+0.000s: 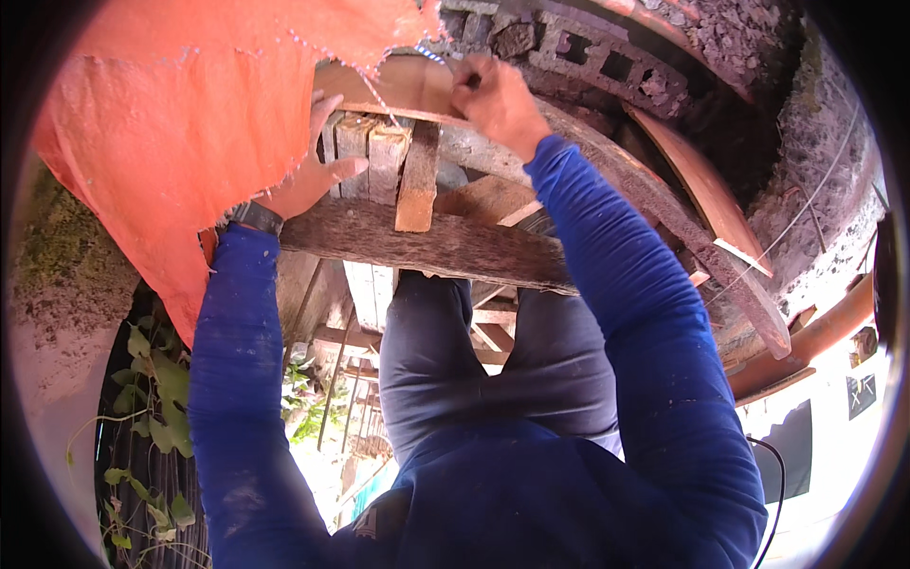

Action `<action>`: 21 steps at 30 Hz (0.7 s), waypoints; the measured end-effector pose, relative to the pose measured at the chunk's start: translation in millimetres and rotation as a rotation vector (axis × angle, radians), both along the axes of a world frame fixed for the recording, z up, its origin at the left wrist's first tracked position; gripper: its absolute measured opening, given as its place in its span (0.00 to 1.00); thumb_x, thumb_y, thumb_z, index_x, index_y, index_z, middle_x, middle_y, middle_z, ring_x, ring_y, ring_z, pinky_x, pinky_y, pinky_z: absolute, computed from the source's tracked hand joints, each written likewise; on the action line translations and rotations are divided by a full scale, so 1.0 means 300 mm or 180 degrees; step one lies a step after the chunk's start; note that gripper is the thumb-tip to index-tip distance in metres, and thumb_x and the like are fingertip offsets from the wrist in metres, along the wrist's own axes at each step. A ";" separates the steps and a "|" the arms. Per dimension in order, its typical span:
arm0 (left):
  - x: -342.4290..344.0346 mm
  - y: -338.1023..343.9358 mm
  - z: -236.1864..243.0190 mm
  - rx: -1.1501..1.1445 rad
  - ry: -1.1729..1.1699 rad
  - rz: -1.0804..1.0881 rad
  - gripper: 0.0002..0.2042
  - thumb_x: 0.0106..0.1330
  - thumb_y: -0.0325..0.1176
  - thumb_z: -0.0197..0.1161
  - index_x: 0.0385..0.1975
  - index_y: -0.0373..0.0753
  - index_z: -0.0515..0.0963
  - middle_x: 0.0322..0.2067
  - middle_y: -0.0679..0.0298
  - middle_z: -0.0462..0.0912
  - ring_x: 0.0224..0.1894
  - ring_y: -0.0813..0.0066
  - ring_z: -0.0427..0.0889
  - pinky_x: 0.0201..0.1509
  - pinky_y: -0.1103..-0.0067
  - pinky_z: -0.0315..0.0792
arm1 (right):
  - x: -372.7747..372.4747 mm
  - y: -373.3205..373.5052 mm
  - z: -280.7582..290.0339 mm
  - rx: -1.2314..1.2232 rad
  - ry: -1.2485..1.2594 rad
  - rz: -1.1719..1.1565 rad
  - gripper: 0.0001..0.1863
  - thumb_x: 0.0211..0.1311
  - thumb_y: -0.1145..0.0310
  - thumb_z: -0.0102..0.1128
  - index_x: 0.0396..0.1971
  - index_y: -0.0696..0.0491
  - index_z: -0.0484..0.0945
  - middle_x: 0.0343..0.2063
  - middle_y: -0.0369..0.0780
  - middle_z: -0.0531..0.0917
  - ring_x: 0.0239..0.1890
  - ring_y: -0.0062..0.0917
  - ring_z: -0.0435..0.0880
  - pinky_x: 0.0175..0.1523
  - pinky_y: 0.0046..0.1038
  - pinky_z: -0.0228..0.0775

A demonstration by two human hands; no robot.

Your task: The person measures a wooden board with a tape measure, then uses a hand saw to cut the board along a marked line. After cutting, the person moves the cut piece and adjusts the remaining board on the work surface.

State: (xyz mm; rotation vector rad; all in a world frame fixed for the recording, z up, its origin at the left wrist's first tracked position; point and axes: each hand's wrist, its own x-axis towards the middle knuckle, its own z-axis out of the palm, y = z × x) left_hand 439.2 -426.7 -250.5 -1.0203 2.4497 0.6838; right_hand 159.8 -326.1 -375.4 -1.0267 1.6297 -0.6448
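Observation:
An orange tarp [190, 133] with a frayed, stitched edge hangs over the upper left. My right hand [502, 102] is closed in a pinch at its far right corner, on a blue-and-white striped cord [429, 54] that runs from the tarp; the fingertips are partly hidden. Below the tarp's edge, my left hand [308, 180] lies with thumb and fingers spread, against upright wooden blocks [387, 161]. A thin string [382, 98] dangles from the tarp in front of a wooden board [412, 85].
A rough dark beam [427, 244] crosses in front of my legs, with a short wood piece [417, 180] over it. Hollow concrete blocks [607, 62] line the far side. Loose planks [701, 180] lean at right beside a thin wire [806, 204]. Vines [161, 379] grow at lower left.

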 end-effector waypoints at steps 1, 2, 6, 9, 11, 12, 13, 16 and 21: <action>0.007 0.004 -0.012 -0.0031 0.0007 0.0033 0.38 0.69 0.57 0.69 0.71 0.38 0.70 0.70 0.49 0.72 0.76 0.47 0.64 0.80 0.55 0.58 | -0.009 -0.012 -0.012 -0.0052 0.0019 0.0062 0.08 0.59 0.72 0.63 0.35 0.60 0.83 0.30 0.51 0.88 0.31 0.41 0.89 0.45 0.38 0.81; 0.008 0.008 -0.036 -0.0061 0.0025 0.0060 0.38 0.68 0.57 0.69 0.71 0.38 0.70 0.69 0.49 0.72 0.75 0.47 0.64 0.80 0.55 0.58 | -0.022 -0.022 -0.037 -0.0103 0.0050 0.0119 0.08 0.59 0.71 0.63 0.36 0.60 0.83 0.31 0.51 0.88 0.31 0.42 0.89 0.44 0.38 0.81; 0.029 0.019 -0.079 0.0087 0.0390 0.0264 0.38 0.67 0.57 0.71 0.71 0.40 0.70 0.65 0.53 0.73 0.70 0.51 0.69 0.76 0.57 0.63 | -0.018 -0.064 -0.222 0.0101 -0.1206 0.0320 0.09 0.65 0.72 0.59 0.43 0.57 0.79 0.37 0.50 0.86 0.42 0.47 0.86 0.46 0.46 0.76; 0.054 0.025 -0.098 0.0010 0.0480 0.0078 0.39 0.68 0.58 0.69 0.72 0.40 0.68 0.65 0.51 0.71 0.71 0.48 0.66 0.76 0.56 0.61 | -0.004 -0.106 -0.289 -0.0392 -0.0496 0.0787 0.10 0.64 0.72 0.61 0.43 0.58 0.80 0.34 0.48 0.85 0.38 0.42 0.85 0.44 0.43 0.75; 0.051 0.027 -0.099 0.0069 0.0614 0.0110 0.40 0.70 0.59 0.67 0.74 0.40 0.67 0.67 0.49 0.70 0.73 0.47 0.63 0.76 0.55 0.58 | 0.004 -0.137 -0.333 -0.0494 -0.0479 0.0892 0.10 0.63 0.70 0.62 0.42 0.59 0.80 0.33 0.47 0.85 0.37 0.40 0.84 0.43 0.42 0.75; 0.051 0.017 -0.098 0.0052 0.0613 0.0057 0.40 0.70 0.59 0.67 0.74 0.40 0.67 0.67 0.49 0.70 0.73 0.47 0.63 0.76 0.55 0.58 | 0.011 -0.157 -0.357 -0.0534 -0.0512 0.0953 0.10 0.63 0.70 0.62 0.41 0.59 0.80 0.32 0.47 0.85 0.37 0.39 0.84 0.43 0.42 0.75; 0.051 0.006 -0.101 0.0048 0.0621 0.0005 0.39 0.70 0.59 0.67 0.74 0.39 0.67 0.68 0.49 0.70 0.73 0.47 0.63 0.76 0.55 0.58 | 0.020 -0.170 -0.384 -0.0592 -0.0537 0.1008 0.10 0.63 0.69 0.63 0.40 0.59 0.80 0.32 0.46 0.85 0.37 0.39 0.84 0.42 0.41 0.74; 0.118 -0.019 -0.170 -0.0058 0.0636 -0.0171 0.39 0.71 0.58 0.67 0.74 0.39 0.67 0.69 0.49 0.69 0.73 0.46 0.64 0.77 0.56 0.57 | 0.038 -0.211 -0.457 -0.0721 -0.0589 0.1167 0.11 0.62 0.68 0.65 0.39 0.60 0.81 0.30 0.45 0.85 0.35 0.36 0.83 0.41 0.40 0.74; 0.066 0.019 -0.114 0.0228 0.0505 0.0065 0.40 0.72 0.64 0.62 0.73 0.37 0.68 0.69 0.48 0.69 0.73 0.46 0.65 0.78 0.56 0.55 | 0.090 -0.280 -0.621 -0.1269 -0.0690 0.1463 0.14 0.60 0.65 0.67 0.36 0.62 0.82 0.27 0.43 0.84 0.33 0.32 0.83 0.39 0.37 0.74</action>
